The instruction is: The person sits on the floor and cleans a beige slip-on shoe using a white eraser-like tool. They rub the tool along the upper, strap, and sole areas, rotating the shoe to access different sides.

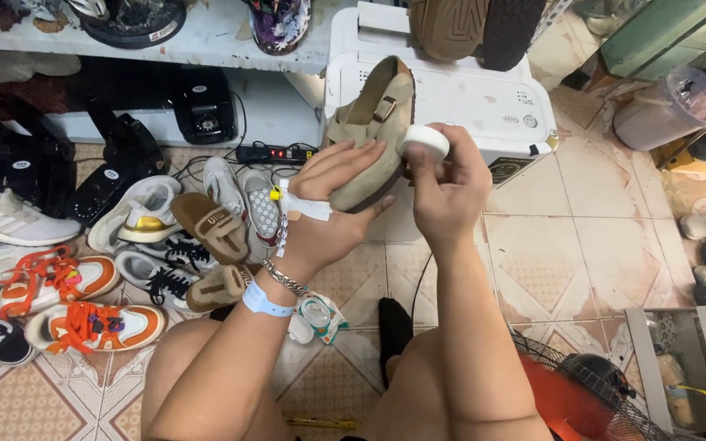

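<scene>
Evidently the left hand (332, 204) served as the support: its fingers (345, 155) were curled around the side and toe of a tan suede clog with a metal buckle strap (373, 131), gripping it raised at chest level with the upper turned toward the camera, heel end tilted up and away. That attitude presented the suede flank to the other hand. A white adhesive strip crossed the back of the left hand, and a silver chain bracelet (285, 278) and pale blue wristband (265, 303) sat at that wrist.

The right hand (447, 192) was closed on a small white rounded block (425, 142), pinched between thumb and fingertips and pressed against the clog's side just right of the buckle, touching the suede.

Beyond the fingers stood a white box-shaped appliance (484, 98) on the tiled floor (582, 245), with further soles resting on top. Left of the fingers, on the floor, lay a brown suede slipper (210, 224), white trainers (136, 216) and orange-laced trainers (59, 282), grouped near a black power strip (275, 153). Below the right forearm, a red fan with a wire guard (574, 392) was partly in view. A grey shelf (206, 37) above carried more footwear.
</scene>
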